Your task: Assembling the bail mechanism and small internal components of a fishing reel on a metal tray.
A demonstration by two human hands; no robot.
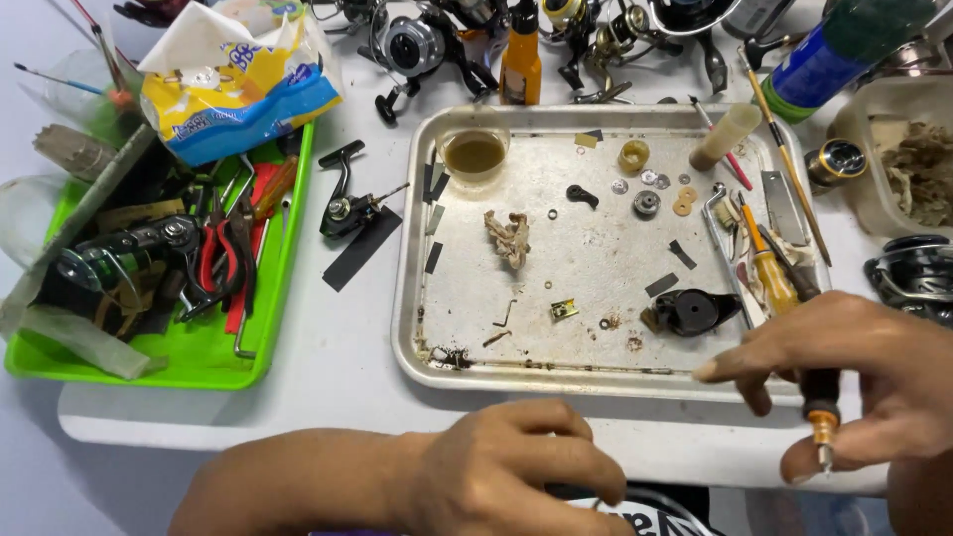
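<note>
My right hand (859,372) hovers over the near right corner of the metal tray (412,328), gripping a black-handled screwdriver (821,412) with an orange collar, its tip pointing down toward me. My left hand (506,471) is curled at the table's near edge over a dark object that is mostly hidden beneath it. On the tray lie a black reel side cover (692,311), a small black lever (583,196), washers and a gear (646,203), a crumpled tissue scrap (508,238), and an orange-handled screwdriver (769,270).
A green tray (223,367) at the left holds red pliers, hex keys and tools under a yellow-blue bag (233,84). A detached reel handle (349,203) lies between the trays. Fishing reels, an orange bottle (520,55) and a blue can (824,60) stand at the back.
</note>
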